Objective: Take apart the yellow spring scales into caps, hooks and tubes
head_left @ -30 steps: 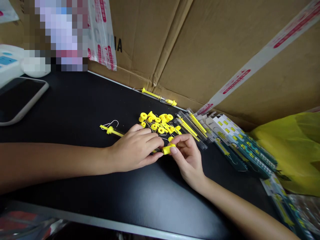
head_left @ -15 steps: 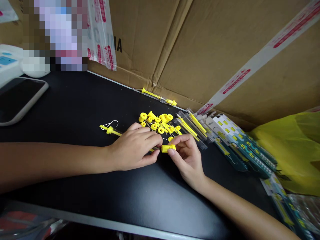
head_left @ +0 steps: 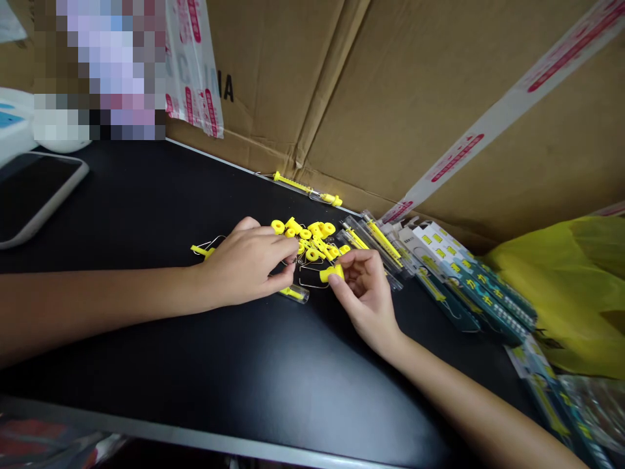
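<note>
Black tabletop (head_left: 146,195) at frame centre bore small yellow parts (head_left: 312,238), where the right hand (head_left: 366,293) pinched a light, stiff yellow cap (head_left: 332,272) endwise and the left hand (head_left: 247,264) closed loosely on a clear tube (head_left: 294,294).

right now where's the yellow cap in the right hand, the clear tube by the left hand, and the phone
yellow cap (head_left: 332,273), head view, its side
clear tube (head_left: 294,294), head view, its open end
phone (head_left: 34,189), head view, dark screen
</note>
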`<state>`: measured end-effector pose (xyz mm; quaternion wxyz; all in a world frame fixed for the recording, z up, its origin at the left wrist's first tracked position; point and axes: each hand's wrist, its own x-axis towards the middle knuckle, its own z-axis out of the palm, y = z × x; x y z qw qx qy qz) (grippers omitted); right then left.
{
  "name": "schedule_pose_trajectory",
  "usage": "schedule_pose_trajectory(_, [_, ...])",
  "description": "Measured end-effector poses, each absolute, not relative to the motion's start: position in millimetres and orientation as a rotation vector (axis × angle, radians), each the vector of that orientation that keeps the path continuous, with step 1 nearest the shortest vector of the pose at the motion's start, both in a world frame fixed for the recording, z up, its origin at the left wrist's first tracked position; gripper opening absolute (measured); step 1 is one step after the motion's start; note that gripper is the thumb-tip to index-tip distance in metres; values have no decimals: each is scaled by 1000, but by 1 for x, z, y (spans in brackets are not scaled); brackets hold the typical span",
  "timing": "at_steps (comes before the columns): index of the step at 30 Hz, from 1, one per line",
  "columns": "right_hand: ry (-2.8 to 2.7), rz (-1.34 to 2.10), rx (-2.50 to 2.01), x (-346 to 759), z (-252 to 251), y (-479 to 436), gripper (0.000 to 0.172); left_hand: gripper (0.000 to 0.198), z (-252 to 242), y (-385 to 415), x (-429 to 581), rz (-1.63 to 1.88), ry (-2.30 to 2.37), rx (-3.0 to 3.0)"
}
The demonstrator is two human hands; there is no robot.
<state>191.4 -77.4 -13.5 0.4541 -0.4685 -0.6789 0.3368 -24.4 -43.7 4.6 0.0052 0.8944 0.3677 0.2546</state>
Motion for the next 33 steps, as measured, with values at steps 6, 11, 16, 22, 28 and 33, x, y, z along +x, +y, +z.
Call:
schedule_pose_trajectory(6, [-1818,707,-1216,195,-18,-76,20,12,3,-39,-25,686,1233,2872])
schedule_pose_trajectory(11, [-1885,634,-1218,195,-18,-76,19,10,2,-38,-24,635,1268,2840])
schedule_pose_trajectory(16, [-1905,633,-1225,194,-18,-76,19,13,2,-38,-23,596,1294,2818])
schedule_pose_trajectory(22, [-1963,595,-1243,195,-17,-74,19,16,0,-38,-25,665,1184,2861])
schedule_pose_trajectory(28, [-1946,523,-1229,197,-11,-70,24,28,-5,-41,-28,750,853,3103])
schedule_pose_trajectory(33, [-2039,432,-1116,195,3,-63,17,32,-8,-51,-26,760,692,3348])
